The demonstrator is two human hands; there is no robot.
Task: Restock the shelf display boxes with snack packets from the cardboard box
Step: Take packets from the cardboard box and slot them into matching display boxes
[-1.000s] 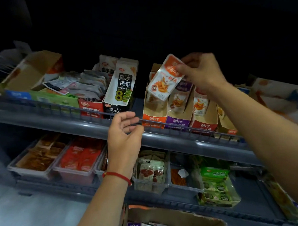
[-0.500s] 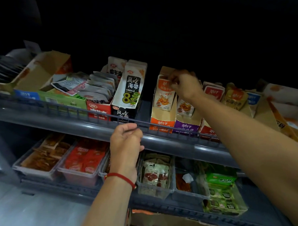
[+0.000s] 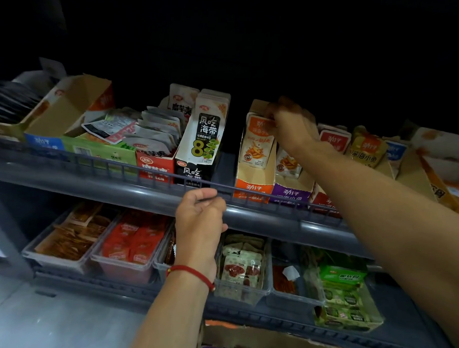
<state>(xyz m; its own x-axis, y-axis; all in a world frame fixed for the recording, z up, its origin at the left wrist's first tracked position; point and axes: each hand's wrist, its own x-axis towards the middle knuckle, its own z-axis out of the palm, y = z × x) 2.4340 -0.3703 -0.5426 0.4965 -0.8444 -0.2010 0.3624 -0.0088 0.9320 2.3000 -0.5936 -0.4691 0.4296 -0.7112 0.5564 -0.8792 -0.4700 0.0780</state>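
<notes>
An orange-and-white snack packet (image 3: 256,143) stands upright in the orange display box (image 3: 252,184) on the upper shelf. My right hand (image 3: 290,125) reaches over the box and pinches the packet's top edge. My left hand (image 3: 200,217) grips the wire rail (image 3: 117,165) at the front of the upper shelf, fingers curled over it. A purple display box (image 3: 292,193) with a similar packet stands right beside the orange one. The cardboard box (image 3: 259,341) with purple packets shows at the bottom edge.
Left on the upper shelf stand a black seaweed box (image 3: 201,148), a red box (image 3: 154,164) and a green box (image 3: 101,149) with loose packets. More boxes (image 3: 366,146) crowd the right. Clear bins (image 3: 65,241) of snacks fill the lower shelf.
My right hand brought the orange packet down from the air into the orange display box. My left hand closed its fingers over the shelf rail.
</notes>
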